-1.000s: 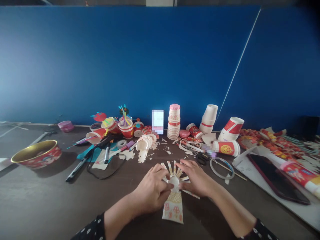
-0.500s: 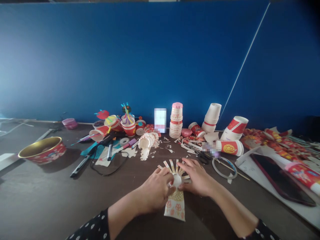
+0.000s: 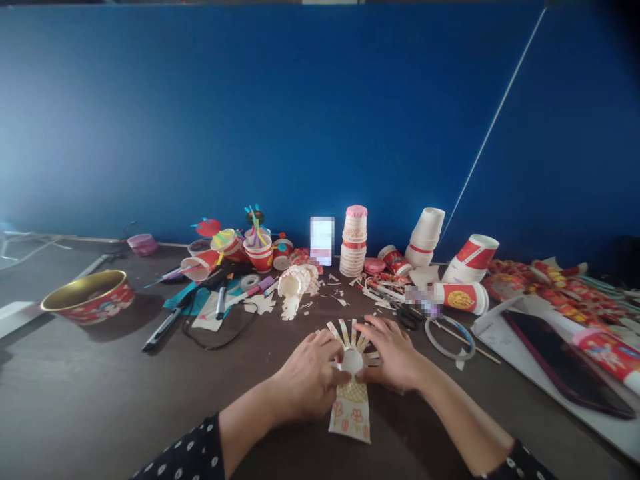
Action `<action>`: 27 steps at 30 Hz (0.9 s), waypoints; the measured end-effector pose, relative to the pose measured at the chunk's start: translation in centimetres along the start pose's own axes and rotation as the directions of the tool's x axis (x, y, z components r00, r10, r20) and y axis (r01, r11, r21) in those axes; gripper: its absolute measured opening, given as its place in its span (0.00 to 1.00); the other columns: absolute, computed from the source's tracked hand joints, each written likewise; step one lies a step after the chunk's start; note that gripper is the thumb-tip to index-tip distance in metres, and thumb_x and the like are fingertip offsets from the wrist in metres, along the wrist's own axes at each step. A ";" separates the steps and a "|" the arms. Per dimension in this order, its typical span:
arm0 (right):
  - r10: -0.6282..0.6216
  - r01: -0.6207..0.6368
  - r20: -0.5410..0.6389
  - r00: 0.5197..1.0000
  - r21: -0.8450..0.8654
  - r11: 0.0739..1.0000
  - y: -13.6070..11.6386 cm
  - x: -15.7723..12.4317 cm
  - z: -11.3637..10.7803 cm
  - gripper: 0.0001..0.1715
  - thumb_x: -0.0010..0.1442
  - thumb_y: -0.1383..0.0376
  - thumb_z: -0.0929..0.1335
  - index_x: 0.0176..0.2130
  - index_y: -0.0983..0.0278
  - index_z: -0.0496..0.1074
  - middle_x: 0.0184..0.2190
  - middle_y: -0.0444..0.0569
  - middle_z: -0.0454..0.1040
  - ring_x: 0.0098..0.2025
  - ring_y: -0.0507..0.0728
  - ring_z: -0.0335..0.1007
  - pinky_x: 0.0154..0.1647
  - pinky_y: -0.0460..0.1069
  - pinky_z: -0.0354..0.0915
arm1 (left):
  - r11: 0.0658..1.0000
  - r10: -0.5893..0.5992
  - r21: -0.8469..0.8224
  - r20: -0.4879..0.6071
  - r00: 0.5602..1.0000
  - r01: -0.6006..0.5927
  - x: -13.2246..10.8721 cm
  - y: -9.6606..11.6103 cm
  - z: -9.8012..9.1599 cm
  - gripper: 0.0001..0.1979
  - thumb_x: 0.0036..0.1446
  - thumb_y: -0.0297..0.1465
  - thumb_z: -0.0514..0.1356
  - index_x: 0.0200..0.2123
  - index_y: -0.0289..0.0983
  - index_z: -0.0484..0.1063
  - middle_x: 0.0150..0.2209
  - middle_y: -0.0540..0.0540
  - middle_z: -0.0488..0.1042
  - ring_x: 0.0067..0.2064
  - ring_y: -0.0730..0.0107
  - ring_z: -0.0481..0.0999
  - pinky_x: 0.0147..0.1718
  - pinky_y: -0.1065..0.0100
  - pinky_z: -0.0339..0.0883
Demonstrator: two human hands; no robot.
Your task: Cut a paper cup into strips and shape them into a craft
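A cut paper cup (image 3: 353, 362) lies on the table in front of me, its side slit into strips that fan out around the round white base. One wide panel with drawn red flowers (image 3: 349, 419) points toward me. My left hand (image 3: 313, 372), its fingers curled, grips the strips on the left of the base and hides several of them. On the other side, my right hand (image 3: 395, 353) has its fingers over the right-hand strips and its thumb beside the base, holding the cup there.
Behind the hands stand a tall stack of cups (image 3: 353, 243) and scattered paper scraps (image 3: 300, 287). Scissors (image 3: 409, 316) and a tape ring (image 3: 450, 338) lie to the right, near a phone (image 3: 565, 363). A gold-lined bowl (image 3: 90, 300) and a black marker (image 3: 163, 330) are left.
My left hand has shifted slightly, its fingers now covering the leftmost strips. The right hand stays nearly in place on the cup. The view has moved a little.
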State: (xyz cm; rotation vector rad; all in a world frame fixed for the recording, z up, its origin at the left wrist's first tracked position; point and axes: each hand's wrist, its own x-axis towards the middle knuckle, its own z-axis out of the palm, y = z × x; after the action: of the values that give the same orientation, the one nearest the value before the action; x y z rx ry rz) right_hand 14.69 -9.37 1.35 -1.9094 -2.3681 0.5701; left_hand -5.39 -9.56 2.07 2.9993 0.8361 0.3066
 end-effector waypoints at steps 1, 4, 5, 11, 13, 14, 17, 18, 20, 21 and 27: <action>-0.007 0.007 -0.005 1.000 0.001 1.000 0.2 0.0 0.0 0.52 0.38 0.47 0.70 0.59 0.56 0.54 0.63 0.52 0.47 0.61 0.69 0.39 0.55 0.64 0.46 | 1.000 0.000 -0.010 -0.014 1.000 0.000 0.0 -0.2 0.0 0.08 0.53 0.29 0.55 0.35 0.42 0.73 0.37 0.46 0.66 0.41 0.61 0.60 0.35 0.63 0.56; -0.021 0.021 -0.015 1.000 0.002 1.000 0.5 0.1 0.1 0.53 0.37 0.46 0.71 0.59 0.55 0.55 0.63 0.52 0.48 0.61 0.69 0.40 0.56 0.64 0.46 | 1.000 0.020 0.000 -0.008 1.000 -0.020 -0.1 -0.7 -0.1 0.09 0.54 0.29 0.55 0.36 0.44 0.73 0.39 0.46 0.65 0.42 0.61 0.60 0.35 0.63 0.57; -0.022 0.022 -0.016 1.000 0.003 1.000 0.5 0.2 0.0 0.53 0.37 0.46 0.71 0.59 0.55 0.55 0.62 0.52 0.48 0.61 0.69 0.40 0.56 0.64 0.45 | 0.999 0.031 0.007 0.011 0.999 -0.031 -0.1 -0.7 -0.1 0.09 0.54 0.29 0.55 0.36 0.43 0.73 0.39 0.46 0.65 0.42 0.61 0.60 0.35 0.63 0.57; -0.064 0.064 0.016 0.998 -0.007 0.998 0.5 -0.5 -1.0 0.52 0.41 0.44 0.69 0.60 0.55 0.52 0.64 0.53 0.43 0.63 0.69 0.34 0.58 0.64 0.41 | 1.000 0.020 0.008 0.037 0.999 -0.020 -0.4 -0.6 0.0 0.09 0.58 0.30 0.52 0.37 0.43 0.72 0.43 0.45 0.65 0.44 0.61 0.61 0.38 0.61 0.58; -0.128 0.131 0.062 0.990 -0.046 0.990 0.4 -1.1 -1.4 0.51 0.44 0.43 0.67 0.61 0.56 0.51 0.65 0.53 0.39 0.64 0.69 0.28 0.59 0.64 0.37 | 1.000 0.012 -0.001 0.029 1.000 -0.012 -0.5 -0.7 0.2 0.09 0.58 0.31 0.53 0.38 0.44 0.72 0.46 0.45 0.64 0.46 0.58 0.60 0.40 0.59 0.59; -0.159 0.165 0.101 0.982 -0.047 0.985 0.4 -1.4 -1.6 0.49 0.46 0.42 0.66 0.61 0.56 0.50 0.65 0.53 0.37 0.64 0.69 0.26 0.59 0.64 0.36 | 1.000 0.015 -0.005 0.030 0.999 -0.015 -0.6 -0.7 0.2 0.09 0.57 0.31 0.54 0.38 0.44 0.72 0.48 0.45 0.63 0.48 0.57 0.59 0.41 0.59 0.58; -0.179 0.191 0.170 0.969 -0.057 0.980 0.2 -2.2 -1.8 0.46 0.49 0.43 0.64 0.61 0.55 0.50 0.65 0.53 0.33 0.64 0.69 0.22 0.59 0.65 0.35 | 0.999 0.033 -0.006 0.045 0.998 -0.032 -0.7 -0.8 0.3 0.09 0.56 0.30 0.54 0.39 0.44 0.71 0.52 0.47 0.62 0.52 0.54 0.56 0.44 0.56 0.58; -0.174 0.189 0.171 0.970 -0.071 0.980 0.0 -2.3 -1.8 0.45 0.49 0.43 0.64 0.61 0.55 0.50 0.65 0.53 0.33 0.64 0.69 0.22 0.59 0.65 0.35 | 0.999 0.040 -0.005 0.053 0.998 -0.039 -0.8 -0.7 0.2 0.10 0.56 0.30 0.54 0.40 0.45 0.71 0.52 0.48 0.63 0.53 0.54 0.55 0.44 0.56 0.57; -0.173 0.191 0.167 0.971 -0.098 0.977 -0.3 -2.6 -1.9 0.44 0.50 0.43 0.64 0.61 0.55 0.50 0.65 0.53 0.33 0.64 0.69 0.22 0.59 0.65 0.34 | 0.999 0.048 -0.003 0.073 0.996 -0.048 -0.8 -0.6 0.1 0.11 0.57 0.30 0.53 0.42 0.44 0.70 0.52 0.48 0.64 0.52 0.54 0.55 0.44 0.56 0.57; -0.174 0.194 0.168 0.970 -0.107 0.975 -0.5 -2.7 -1.9 0.44 0.51 0.43 0.63 0.61 0.54 0.50 0.65 0.53 0.34 0.64 0.69 0.23 0.59 0.65 0.35 | 0.999 0.050 -0.002 0.084 0.995 -0.050 -0.7 -0.6 0.1 0.11 0.57 0.30 0.53 0.42 0.44 0.70 0.51 0.48 0.65 0.52 0.54 0.56 0.43 0.56 0.57; -0.176 0.196 0.115 0.978 -0.185 0.963 -1.8 -3.0 -2.0 0.39 0.51 0.48 0.66 0.58 0.55 0.57 0.64 0.53 0.45 0.64 0.71 0.32 0.58 0.66 0.39 | 0.998 0.055 0.032 0.110 0.992 -0.059 -0.4 -0.3 -0.1 0.11 0.56 0.31 0.52 0.41 0.42 0.71 0.48 0.46 0.68 0.49 0.55 0.59 0.41 0.56 0.57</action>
State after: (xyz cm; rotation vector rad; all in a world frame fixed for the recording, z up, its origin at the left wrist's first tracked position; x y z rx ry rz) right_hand 14.23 -12.01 4.33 -1.7343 -2.7206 0.4405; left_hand -5.89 -9.48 2.12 3.0436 0.7552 0.1279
